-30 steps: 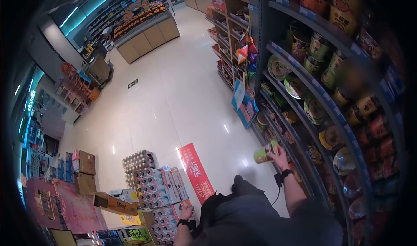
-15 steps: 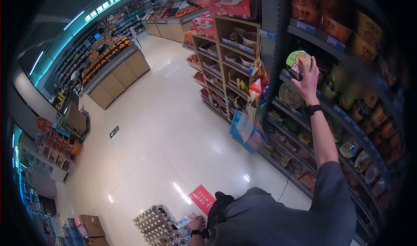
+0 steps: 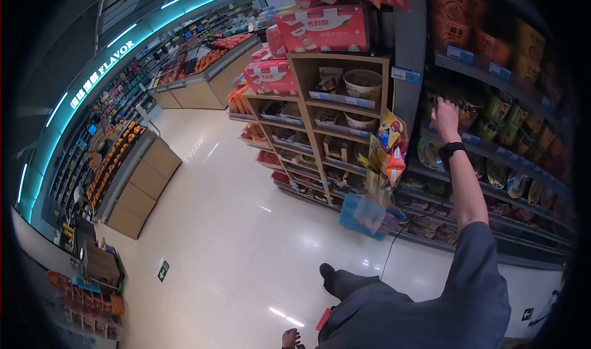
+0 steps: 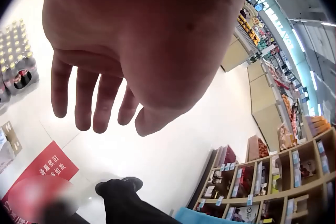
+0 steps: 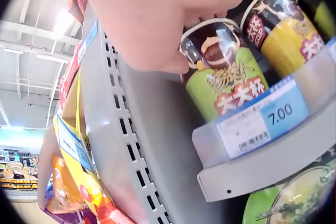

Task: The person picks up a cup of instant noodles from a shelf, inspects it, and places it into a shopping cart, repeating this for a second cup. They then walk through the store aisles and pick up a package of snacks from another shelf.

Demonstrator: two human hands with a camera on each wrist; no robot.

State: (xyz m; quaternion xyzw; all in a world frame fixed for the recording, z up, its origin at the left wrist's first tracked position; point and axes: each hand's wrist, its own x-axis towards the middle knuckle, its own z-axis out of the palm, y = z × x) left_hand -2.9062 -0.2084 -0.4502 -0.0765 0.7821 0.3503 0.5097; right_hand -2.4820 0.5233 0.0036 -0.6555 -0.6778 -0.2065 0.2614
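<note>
My right hand [image 3: 444, 118] reaches into the shelf at the right, over the front of a row of noodle cups. In the right wrist view, that hand [image 5: 173, 19] grips the top of a green cup noodle [image 5: 226, 71], thumb at its rim and the other fingers mostly hidden behind. The cup stands upright behind the shelf's clear front lip, which carries a 7.00 price tag [image 5: 262, 116]. A yellow noodle cup [image 5: 289, 29] is just right of it. My left hand [image 4: 131, 50] hangs low over the floor, fingers loose, holding nothing.
A wooden rack [image 3: 308, 112] with snack bags and bowls adjoins the noodle shelf on the left. Hanging snack bags [image 3: 394, 146] and a blue bin [image 3: 363, 216] stand at the corner. A thin cable [image 3: 389, 256] runs down to the floor. Bottled drinks [image 4: 18, 58] stand at the left.
My right hand has brought the green cup noodle up from low beside the shelf and into the shelf row. The head view has shifted closer to the wooden rack. My left hand stays low.
</note>
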